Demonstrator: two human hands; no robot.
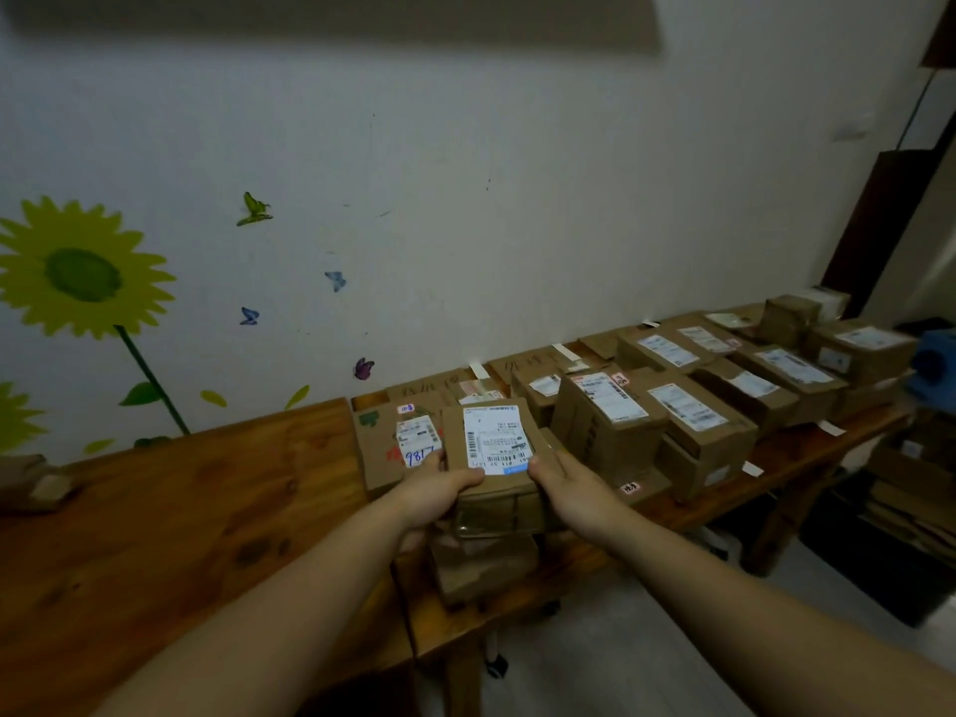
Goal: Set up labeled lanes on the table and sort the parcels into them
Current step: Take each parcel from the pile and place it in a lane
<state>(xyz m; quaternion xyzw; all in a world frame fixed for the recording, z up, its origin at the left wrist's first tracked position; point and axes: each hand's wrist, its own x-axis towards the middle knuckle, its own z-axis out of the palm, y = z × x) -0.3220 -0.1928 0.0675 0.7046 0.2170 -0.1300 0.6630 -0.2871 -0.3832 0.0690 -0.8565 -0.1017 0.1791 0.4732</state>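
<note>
Head view: my left hand (432, 491) and right hand (571, 491) grip opposite sides of a labelled parcel (496, 447) over the near edge of the table (207, 509); sorting step, I judge; next, match its label to a lane among the sorted boxes (688, 411) toward 2 o'clock.

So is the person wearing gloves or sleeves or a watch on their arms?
No. The left hand and right hand have no gloves. The left arm and right arm are bare right to the picture's edge: no sleeves, no watch, no bracelet. I can't spot any rings.
</note>
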